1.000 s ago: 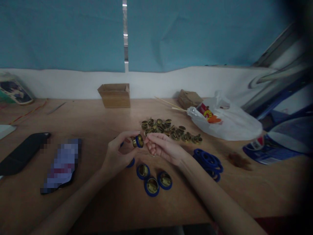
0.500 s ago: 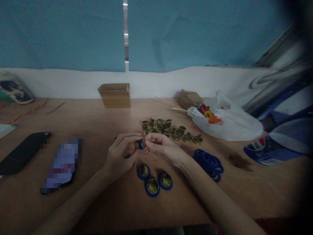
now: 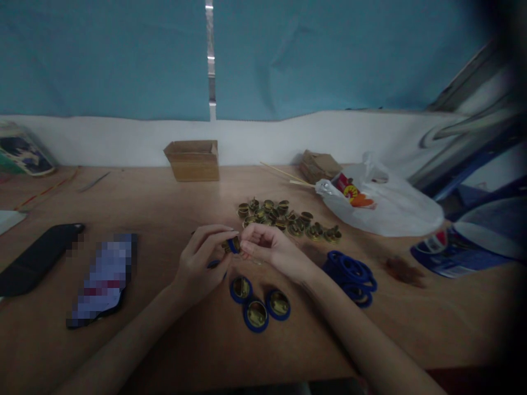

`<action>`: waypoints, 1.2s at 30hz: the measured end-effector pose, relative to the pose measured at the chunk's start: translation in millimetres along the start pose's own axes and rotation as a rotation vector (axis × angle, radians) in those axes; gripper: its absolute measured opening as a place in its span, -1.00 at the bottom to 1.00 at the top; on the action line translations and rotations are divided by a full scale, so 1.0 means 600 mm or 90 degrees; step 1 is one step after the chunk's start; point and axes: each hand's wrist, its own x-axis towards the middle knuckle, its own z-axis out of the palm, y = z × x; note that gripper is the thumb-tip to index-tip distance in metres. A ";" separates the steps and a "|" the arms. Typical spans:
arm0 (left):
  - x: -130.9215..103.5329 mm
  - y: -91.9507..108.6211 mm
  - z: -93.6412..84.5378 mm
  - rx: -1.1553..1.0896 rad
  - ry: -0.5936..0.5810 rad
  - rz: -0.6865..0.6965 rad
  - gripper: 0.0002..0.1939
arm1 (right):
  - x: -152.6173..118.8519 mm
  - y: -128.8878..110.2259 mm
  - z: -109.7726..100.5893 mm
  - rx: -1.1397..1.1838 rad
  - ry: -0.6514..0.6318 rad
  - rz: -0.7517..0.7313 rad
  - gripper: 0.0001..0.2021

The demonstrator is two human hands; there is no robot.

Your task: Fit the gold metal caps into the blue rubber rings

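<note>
Between my two hands is a small brass-coloured piece with a blue band (image 3: 234, 244). My left hand (image 3: 202, 260) has its fingers closed round it from the left. The fingertips of my right hand (image 3: 269, 249) pinch at its right side; what lies between them is too small to tell. Three round brass pieces with blue rims, one of them at the front (image 3: 256, 315), lie just below my hands. Another blue-rimmed piece is partly hidden under my left hand. Behind my hands is a pile of brass pieces (image 3: 305, 219). Blue rings (image 3: 352, 274) lie beside my right forearm.
A phone (image 3: 102, 280) and a black case (image 3: 39, 260) lie at left. An open cardboard box (image 3: 194, 164) stands at the back. At right are a white plastic bag (image 3: 395, 208), a brown packet (image 3: 320, 165) and a blue container (image 3: 461, 249).
The banded piece has tilted slightly, and my right fingertips have moved left, closer against it. My left hand has shifted only a little. The pieces on the table lie as before.
</note>
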 end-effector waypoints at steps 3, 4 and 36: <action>-0.001 -0.001 0.001 -0.004 -0.004 -0.001 -0.58 | 0.000 -0.003 0.003 -0.034 0.002 -0.006 -0.78; -0.001 -0.001 0.001 -0.004 -0.007 -0.003 -0.58 | 0.000 -0.003 0.005 -0.053 0.007 -0.011 -0.78; -0.012 -0.014 -0.014 -0.023 0.038 0.134 -0.54 | -0.028 -0.011 0.032 -0.717 0.060 -0.394 -0.83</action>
